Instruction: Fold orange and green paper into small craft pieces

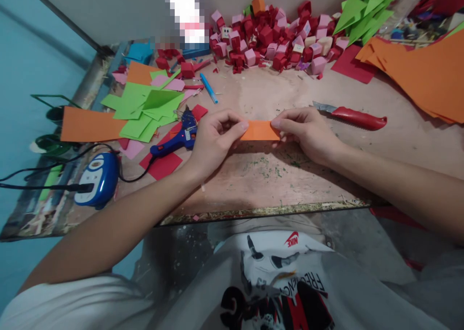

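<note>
A small rectangular strip of orange craft foam or paper (259,130) is stretched level between my two hands above the worktable. My left hand (220,136) pinches its left end between thumb and fingers. At the other end, my right hand (303,131) grips the strip the same way. Just left of my left hand lies a blue glue gun (177,139) on red sheets. To the right of my right hand rests a red-handled knife (358,118), its blade pointing left.
Many red and pink foam cubes (268,37) are heaped along the back. Green sheets (145,107) lie at left, near a blue-and-white power outlet box (97,179) with cords. Large orange sheets (420,74) occupy the right. A blue pen (209,88) lies behind my left hand.
</note>
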A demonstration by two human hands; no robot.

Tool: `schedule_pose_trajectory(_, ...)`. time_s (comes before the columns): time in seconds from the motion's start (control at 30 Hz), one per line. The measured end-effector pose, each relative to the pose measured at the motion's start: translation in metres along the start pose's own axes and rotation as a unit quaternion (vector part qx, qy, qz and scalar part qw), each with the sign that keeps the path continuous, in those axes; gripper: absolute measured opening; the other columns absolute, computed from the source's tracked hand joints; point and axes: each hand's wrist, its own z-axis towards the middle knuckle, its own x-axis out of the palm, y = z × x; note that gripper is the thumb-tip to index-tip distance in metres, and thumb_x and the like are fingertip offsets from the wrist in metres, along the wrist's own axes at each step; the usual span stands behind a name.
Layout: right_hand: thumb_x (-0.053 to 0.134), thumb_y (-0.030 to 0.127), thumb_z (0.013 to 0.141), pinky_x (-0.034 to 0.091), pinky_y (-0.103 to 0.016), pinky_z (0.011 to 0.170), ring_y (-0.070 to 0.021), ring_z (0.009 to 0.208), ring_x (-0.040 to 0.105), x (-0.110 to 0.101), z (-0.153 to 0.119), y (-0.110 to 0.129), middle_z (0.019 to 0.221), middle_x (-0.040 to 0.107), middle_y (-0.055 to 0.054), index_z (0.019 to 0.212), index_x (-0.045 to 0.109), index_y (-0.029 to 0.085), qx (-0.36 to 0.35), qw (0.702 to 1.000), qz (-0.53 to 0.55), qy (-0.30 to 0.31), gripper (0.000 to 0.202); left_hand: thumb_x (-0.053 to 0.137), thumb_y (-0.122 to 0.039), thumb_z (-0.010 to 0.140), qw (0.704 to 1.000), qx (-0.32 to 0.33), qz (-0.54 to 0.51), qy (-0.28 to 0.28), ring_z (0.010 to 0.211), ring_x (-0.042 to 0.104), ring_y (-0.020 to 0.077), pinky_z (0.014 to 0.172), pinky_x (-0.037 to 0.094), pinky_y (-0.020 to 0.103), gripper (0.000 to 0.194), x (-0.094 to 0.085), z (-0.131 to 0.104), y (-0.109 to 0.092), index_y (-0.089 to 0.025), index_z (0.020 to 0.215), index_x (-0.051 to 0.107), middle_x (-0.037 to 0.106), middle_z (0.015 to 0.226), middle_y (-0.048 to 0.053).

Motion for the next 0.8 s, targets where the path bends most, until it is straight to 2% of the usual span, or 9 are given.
schedule_pose_trajectory(0.1, 0.106, 0.053, 0.082, 0.068, -0.039, 0.066, -0.0196, 0.062, 0.069, -0.003, 0.002, -0.002, 0.075, 0.073, -0.003, 0.077, 0.081, 0.026, 0.000, 0.999, 0.027, -0.017, 0.037, 0.094, -0.039, 0.089, 0.996, -0.063, -0.053, 0.036, 0.052, 0.057, 0.0112, 0.049, 0.044, 0.024, 0.027, 0.004, -0.003, -0.006, -0.020, 0.084, 0.074, 0.067, 0.063, -0.002)
schedule_pose_trajectory(0.2, 0.102, 0.062, 0.086, 0.068, -0.036, 0.069, -0.0217, 0.072, 0.076, -0.004, -0.001, 0.000, 0.087, 0.082, -0.006, 0.088, 0.084, 0.026, -0.008, 1.000, 0.017, 0.019, 0.040, 0.095, -0.041, 0.087, 0.980, -0.145, -0.131, 0.027, 0.052, 0.065, 0.0135, 0.048, 0.051, 0.024, 0.031, 0.007, -0.004, -0.012, -0.020, 0.090, 0.072, 0.074, 0.068, 0.000)
schedule_pose_trajectory(0.3, 0.100, 0.061, 0.089, 0.068, -0.034, 0.073, -0.0217, 0.081, 0.079, -0.003, -0.006, 0.003, 0.100, 0.088, -0.007, 0.100, 0.088, 0.025, -0.015, 0.998, -0.008, 0.065, 0.039, 0.096, -0.042, 0.084, 0.968, -0.179, -0.172, 0.023, 0.059, 0.074, 0.0170, 0.055, 0.061, 0.026, 0.035, 0.006, -0.002, -0.015, -0.020, 0.094, 0.071, 0.080, 0.074, 0.003)
schedule_pose_trajectory(0.4, 0.102, 0.057, 0.088, 0.068, -0.033, 0.073, -0.0199, 0.079, 0.077, 0.000, -0.007, 0.004, 0.098, 0.087, -0.005, 0.101, 0.087, 0.025, -0.026, 0.997, -0.014, 0.072, 0.038, 0.094, -0.045, 0.087, 0.965, -0.196, -0.153, 0.087, 0.063, 0.077, 0.0181, 0.063, 0.064, 0.028, 0.034, 0.004, -0.002, -0.013, -0.018, 0.091, 0.074, 0.082, 0.077, 0.007)
schedule_pose_trajectory(0.47, 0.101, 0.057, 0.089, 0.067, -0.032, 0.070, -0.0186, 0.074, 0.075, 0.001, -0.006, 0.003, 0.090, 0.084, -0.004, 0.096, 0.086, 0.024, -0.029, 0.998, -0.016, 0.057, 0.037, 0.089, -0.046, 0.093, 0.971, -0.177, -0.102, 0.126, 0.064, 0.075, 0.0165, 0.065, 0.062, 0.028, 0.033, 0.005, -0.004, -0.014, -0.017, 0.086, 0.075, 0.080, 0.077, 0.007)
schedule_pose_trajectory(0.57, 0.101, 0.054, 0.090, 0.065, -0.032, 0.068, -0.0172, 0.069, 0.071, 0.001, -0.004, 0.002, 0.081, 0.079, -0.002, 0.093, 0.086, 0.024, -0.027, 0.998, -0.021, 0.050, 0.035, 0.080, -0.041, 0.101, 0.985, -0.105, 0.027, 0.133, 0.061, 0.063, 0.0130, 0.060, 0.050, 0.026, 0.028, 0.006, -0.008, -0.017, -0.018, 0.085, 0.077, 0.074, 0.074, 0.002)
schedule_pose_trajectory(0.63, 0.103, 0.053, 0.089, 0.065, -0.032, 0.068, -0.0166, 0.068, 0.070, 0.001, -0.004, 0.002, 0.080, 0.078, -0.002, 0.093, 0.086, 0.023, -0.028, 0.997, -0.022, 0.062, 0.035, 0.075, -0.037, 0.104, 0.984, -0.060, 0.100, 0.137, 0.061, 0.057, 0.0128, 0.060, 0.043, 0.027, 0.028, 0.006, -0.009, -0.020, -0.019, 0.083, 0.078, 0.069, 0.070, 0.000)
schedule_pose_trajectory(0.73, 0.104, 0.054, 0.087, 0.064, -0.032, 0.068, -0.0160, 0.067, 0.069, 0.001, -0.004, 0.003, 0.079, 0.078, -0.002, 0.093, 0.085, 0.022, -0.028, 0.996, -0.022, 0.076, 0.038, 0.070, -0.039, 0.108, 0.976, -0.021, 0.163, 0.145, 0.067, 0.057, 0.0150, 0.065, 0.041, 0.030, 0.034, 0.005, -0.008, -0.021, -0.018, 0.083, 0.080, 0.069, 0.072, 0.001)
schedule_pose_trajectory(0.8, 0.105, 0.056, 0.086, 0.063, -0.031, 0.065, -0.0155, 0.065, 0.067, 0.002, -0.004, 0.004, 0.076, 0.077, -0.002, 0.090, 0.085, 0.022, -0.027, 0.996, -0.030, 0.076, 0.040, 0.072, -0.041, 0.108, 0.972, -0.023, 0.183, 0.143, 0.070, 0.059, 0.0166, 0.065, 0.040, 0.031, 0.031, 0.004, -0.008, -0.018, -0.019, 0.092, 0.086, 0.073, 0.076, 0.002)
